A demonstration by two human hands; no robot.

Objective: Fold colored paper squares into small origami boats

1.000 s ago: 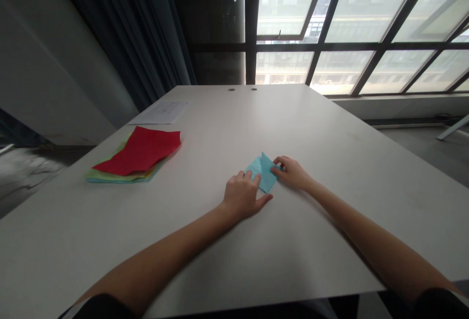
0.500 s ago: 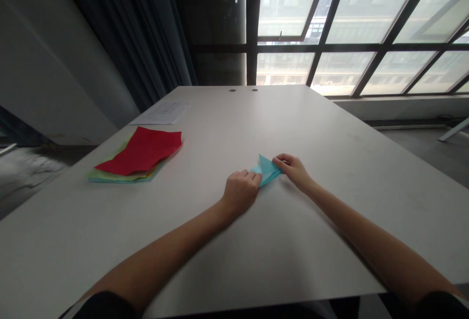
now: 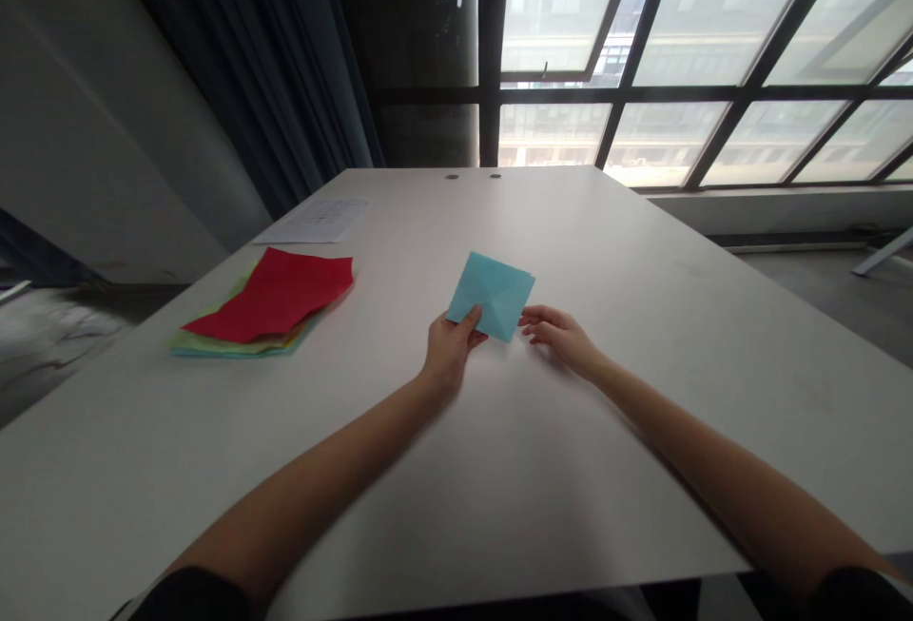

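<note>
A folded square of light-blue paper [image 3: 492,288] is tilted up above the table, its creased face toward me. My left hand [image 3: 453,343] pinches its lower left part, thumb across the front and fingers behind. Just beyond the paper's right corner is my right hand [image 3: 560,334], its fingers loosely apart and nothing visible in them. A narrow gap seems to separate those fingertips from the paper. The back of the folded square is hidden.
On the left of the white table [image 3: 642,469] lies a stack of coloured sheets, with a red sheet [image 3: 278,293] on top and a green sheet [image 3: 206,343] beneath. Behind it is a printed white page [image 3: 314,220]. Windows and a dark curtain stand beyond.
The blue paper has gone from lying low, with a flap raised between both hands, to a flat square held up in my left hand. My right hand has let go of it.
</note>
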